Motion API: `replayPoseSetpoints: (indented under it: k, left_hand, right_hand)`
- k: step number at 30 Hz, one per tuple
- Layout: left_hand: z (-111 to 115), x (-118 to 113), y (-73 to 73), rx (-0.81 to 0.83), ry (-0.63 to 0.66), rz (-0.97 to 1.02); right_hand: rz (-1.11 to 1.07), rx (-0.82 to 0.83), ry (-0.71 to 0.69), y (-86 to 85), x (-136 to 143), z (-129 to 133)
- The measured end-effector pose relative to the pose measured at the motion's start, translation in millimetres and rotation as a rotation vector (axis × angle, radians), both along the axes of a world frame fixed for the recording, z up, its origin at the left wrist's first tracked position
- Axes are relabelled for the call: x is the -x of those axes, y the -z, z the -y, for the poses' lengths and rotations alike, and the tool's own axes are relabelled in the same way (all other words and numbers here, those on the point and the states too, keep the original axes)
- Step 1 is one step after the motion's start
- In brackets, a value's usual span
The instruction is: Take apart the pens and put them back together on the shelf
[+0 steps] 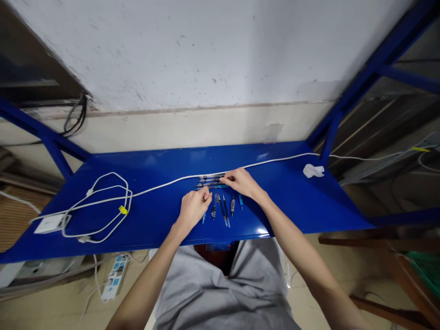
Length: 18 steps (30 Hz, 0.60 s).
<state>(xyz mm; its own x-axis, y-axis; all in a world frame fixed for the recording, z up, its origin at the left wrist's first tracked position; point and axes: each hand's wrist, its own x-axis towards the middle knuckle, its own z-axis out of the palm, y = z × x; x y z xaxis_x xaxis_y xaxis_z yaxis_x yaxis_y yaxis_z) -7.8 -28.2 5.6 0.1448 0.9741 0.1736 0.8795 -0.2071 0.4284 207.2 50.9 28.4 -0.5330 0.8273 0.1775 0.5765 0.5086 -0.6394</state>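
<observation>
Several pens [207, 180] lie side by side, roughly crosswise, near the middle of the blue table. My right hand [238, 179] is at their right end, its fingers pinched together; what they grip is too small to make out. My left hand [195, 206] is closed, its fingertips by a light blue pen part [204, 217]; whether it holds anything is hidden. Between and below my hands lie a clear pen barrel [214, 207], two thin dark refills [226, 210], a dark pen part with a grey middle [233, 206] and a blue piece [240, 201].
A white cable [161, 185] runs across the blue table [165, 229] behind the pens. Coiled cable [128, 192] with a yellow tag and a white adapter [51, 223] lie left. Crumpled white tissue [313, 171] lies right. A wall stands behind.
</observation>
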Motion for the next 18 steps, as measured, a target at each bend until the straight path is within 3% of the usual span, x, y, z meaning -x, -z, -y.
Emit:
replayPoseSetpoints:
  k: [6, 11, 14, 18]
  left_hand:
    - [-0.2, -1.5, -1.4, -0.074, 0.025, 0.062]
    - [-33.9, -7.5, -20.8, -0.201, 0.004, 0.17]
    - [-67.0, -14.5, -27.5, -0.384, 0.022, 0.257]
    - [-93.5, -14.7, -17.9, -0.717, 0.177, 0.297]
  right_hand:
    - [-0.105, 0.02, 0.206, 3.0, -10.2, 24.6]
    - [-0.16, 0.032, 0.487, 17.1, -22.9, 78.2]
    - [-0.123, 0.03, 0.499, 21.1, -24.8, 108.2]
    - [-0.052, 0.081, 0.431, 16.5, -24.3, 128.4]
